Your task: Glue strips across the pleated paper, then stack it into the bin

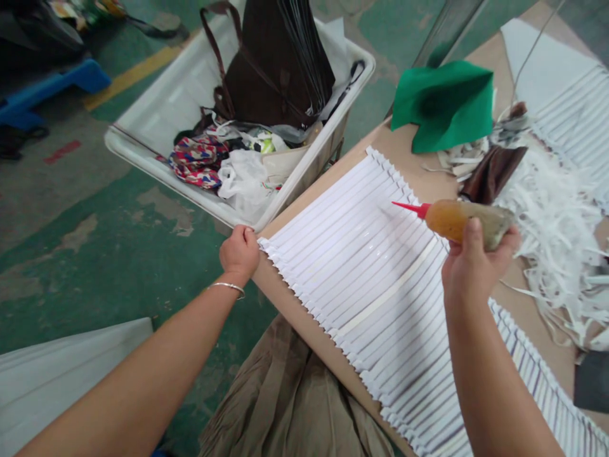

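Note:
My right hand point(476, 260) is wrapped round a glue bottle point(457, 219) with a red pointed nozzle and a yellowish, partly grimy body. The bottle lies tilted in the air, its tip pointing left above rows of overlapping white strips point(342, 235). These strips are laid side by side in a long fanned band on a brown board-topped table point(309, 365). Wet-looking shiny spots show on some of them. My left hand point(240, 254), with a bracelet at the wrist, is closed at the table's near left corner, beside the end of the band. What its fingers grip is hidden.
A white bin point(143, 162) holding a dark brown bag point(280, 70), patterned cloth and plastic bags stands against the table's left side. Green material point(445, 105), brown scraps and a heap of white shreds point(552, 235) lie at right. White sheets point(76, 374) are at lower left.

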{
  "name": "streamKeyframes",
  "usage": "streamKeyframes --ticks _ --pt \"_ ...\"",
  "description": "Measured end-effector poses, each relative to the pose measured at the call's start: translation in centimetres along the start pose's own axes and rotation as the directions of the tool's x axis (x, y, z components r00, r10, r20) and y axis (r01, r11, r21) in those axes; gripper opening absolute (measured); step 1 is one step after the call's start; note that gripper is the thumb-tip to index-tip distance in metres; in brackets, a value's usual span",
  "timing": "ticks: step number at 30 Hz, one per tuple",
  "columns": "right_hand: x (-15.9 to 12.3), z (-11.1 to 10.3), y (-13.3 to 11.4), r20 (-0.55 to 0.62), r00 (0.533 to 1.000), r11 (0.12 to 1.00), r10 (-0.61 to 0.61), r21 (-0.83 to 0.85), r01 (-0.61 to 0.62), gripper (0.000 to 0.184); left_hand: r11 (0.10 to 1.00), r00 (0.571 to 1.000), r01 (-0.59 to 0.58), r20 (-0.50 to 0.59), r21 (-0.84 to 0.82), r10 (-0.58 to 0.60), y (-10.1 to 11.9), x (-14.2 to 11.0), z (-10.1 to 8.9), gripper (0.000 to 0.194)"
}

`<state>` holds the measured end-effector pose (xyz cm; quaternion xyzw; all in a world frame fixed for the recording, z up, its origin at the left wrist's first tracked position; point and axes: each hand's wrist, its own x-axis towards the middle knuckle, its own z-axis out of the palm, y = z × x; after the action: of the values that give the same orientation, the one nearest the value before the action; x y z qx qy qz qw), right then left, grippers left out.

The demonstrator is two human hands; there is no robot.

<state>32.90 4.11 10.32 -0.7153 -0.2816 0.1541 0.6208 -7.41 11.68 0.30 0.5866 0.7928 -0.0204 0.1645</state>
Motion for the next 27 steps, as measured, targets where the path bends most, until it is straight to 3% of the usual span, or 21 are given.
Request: streamKeyframes --ticks 2,4,13,19,27 --pt "2.7 0.6 1.3 0.015 0.994 0.983 0.11 0.146 -0.111 0.05 1.0 1.0 0.0 -0.001 -0.002 0.0 0.0 0.1 0.0 0.036" --pt "4.4 1.3 2.6 0.025 0.989 0.969 0.143 0.2 -0.145 0.049 1.0 1.0 0.001 -0.003 -0.006 -0.001 0.1 0.2 0.0 0.037" --pt "6.0 2.9 5.0 0.0 0.988 0.987 0.156 0.035 -0.156 0.059 1.0 1.0 -0.001 -0.002 0.0 0.001 0.1 0.5 0.2 0.037" --pt "4.9 3.1 4.7 0.045 0.988 0.989 0.15 0.003 -0.15 0.057 1.0 1.0 0.005 0.007 0.01 -0.005 0.2 0.4 0.1 0.037" --pt "0.6 3.3 3.5 0.074 0.982 0.979 0.172 0.093 -0.179 0.061 1.0 1.0 0.002 0.007 0.004 -0.002 0.1 0.3 0.0 0.035"
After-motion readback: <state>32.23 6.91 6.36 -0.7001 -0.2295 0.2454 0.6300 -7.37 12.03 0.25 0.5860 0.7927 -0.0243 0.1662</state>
